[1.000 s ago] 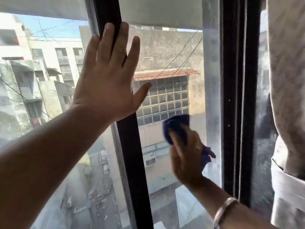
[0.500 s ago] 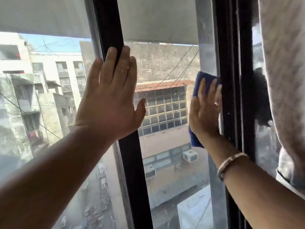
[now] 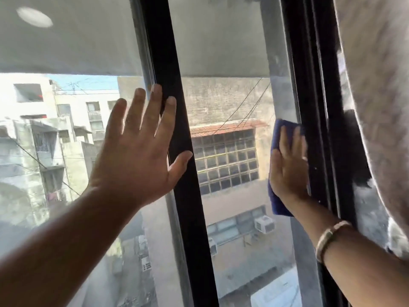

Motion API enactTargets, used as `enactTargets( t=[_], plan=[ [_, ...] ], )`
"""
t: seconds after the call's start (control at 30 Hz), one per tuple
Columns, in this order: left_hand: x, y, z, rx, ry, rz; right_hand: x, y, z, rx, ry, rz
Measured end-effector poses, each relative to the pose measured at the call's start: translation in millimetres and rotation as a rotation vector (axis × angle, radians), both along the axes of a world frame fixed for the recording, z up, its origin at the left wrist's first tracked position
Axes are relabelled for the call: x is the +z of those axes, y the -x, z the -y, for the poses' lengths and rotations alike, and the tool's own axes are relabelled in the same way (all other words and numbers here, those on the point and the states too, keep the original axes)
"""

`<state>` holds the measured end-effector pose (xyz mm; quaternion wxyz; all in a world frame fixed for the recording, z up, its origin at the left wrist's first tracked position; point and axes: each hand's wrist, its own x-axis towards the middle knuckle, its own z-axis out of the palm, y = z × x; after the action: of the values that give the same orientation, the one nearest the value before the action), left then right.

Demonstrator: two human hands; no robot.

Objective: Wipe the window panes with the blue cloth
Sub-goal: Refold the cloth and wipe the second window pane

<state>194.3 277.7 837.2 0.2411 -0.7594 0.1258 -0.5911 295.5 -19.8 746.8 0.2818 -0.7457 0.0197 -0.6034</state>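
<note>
Left hand (image 3: 137, 156) flat, fingers spread wide, holding nothing; palm on left window pane (image 3: 66, 173), fingertips over black centre mullion (image 3: 179, 151). Right hand (image 3: 288, 167) flat, fingers straight, pressing blue cloth (image 3: 276, 204) against right window pane (image 3: 232, 173) at its right edge, just beside dark window frame (image 3: 318, 129). Cloth showing above fingertips and below heel of palm. Bracelet (image 3: 329, 238) on right wrist. Pale curtain (image 3: 376, 96) at far right. Buildings visible outside.

head cam | faces fwd, close to window frame (image 3: 177, 151) | single view
</note>
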Motion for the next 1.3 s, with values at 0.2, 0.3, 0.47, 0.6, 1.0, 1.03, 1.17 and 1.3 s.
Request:
enactTargets(
  t=[0.2, 0.3, 0.47, 0.6, 1.0, 1.03, 1.17, 1.3],
  plan=[
    [-2, -5, -3, -0.021, -0.005, 0.022, -2, 7, -94, -0.043, 0.406, 0.192],
    [-1, -5, -3, -0.014, 0.0, 0.025, -48, 11, -83, 0.017, 0.777, 0.194],
    [-1, -5, -3, -0.012, -0.007, 0.026, -14, 4, 10, 0.068, 0.453, 0.049],
    [1, -5, -4, -0.015, -0.014, 0.033, 72, 3, -30, -0.036, 0.12, 0.077],
    [-3, -1, -3, -0.006, 0.009, -0.014, -33, -2, 47, 0.02, 0.403, 0.002],
    [-3, -1, -3, -0.006, 0.009, -0.017, -26, -4, 38, 0.008, 0.291, 0.006],
    [-3, -1, -5, -0.013, 0.012, -0.018, -70, 2, -42, 0.009, 0.322, 0.079],
    [-6, 4, 0, -0.023, 0.018, -0.038, -147, 15, -59, 0.15, 0.876, 0.073]
  ],
)
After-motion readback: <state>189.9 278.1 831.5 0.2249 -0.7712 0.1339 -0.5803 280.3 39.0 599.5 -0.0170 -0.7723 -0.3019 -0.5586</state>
